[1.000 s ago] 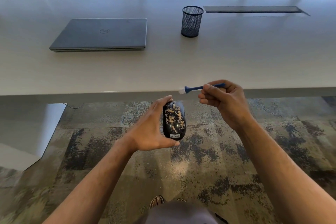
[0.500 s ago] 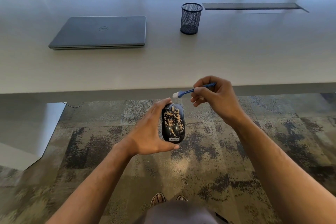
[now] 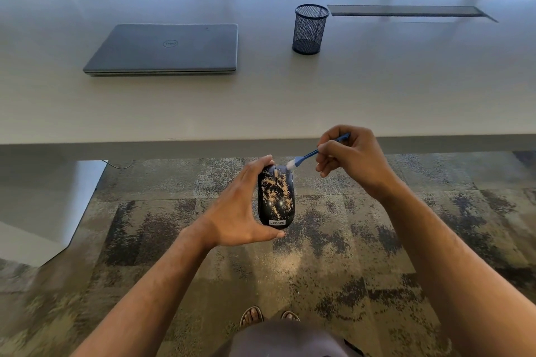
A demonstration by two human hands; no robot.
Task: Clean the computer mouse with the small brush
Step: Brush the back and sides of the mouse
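- Black and flecked with tan, the mouse is held in mid-air at the centre of the frame, below the bench edge and over the carpet.
- It is gripped by the left hand: the thumb lies under its near end by the "Lenovo" label, and the fingers are curled over its far end.
- A blue brush is pinched in the right hand, right of centre, the fingers closed on its handle.
- The white bristles are set at the mouse's far right corner, just beside the scroll wheel; contact seems made, though it cannot be told for certain.
- A closed grey laptop lies on the bench in the upper left of the frame.
- A dark mesh cup stands upright to the laptop's right, well apart from it.
- A long dark slot is seen in the bench at the upper right.
- Two sandalled feet are seen at the bottom centre.
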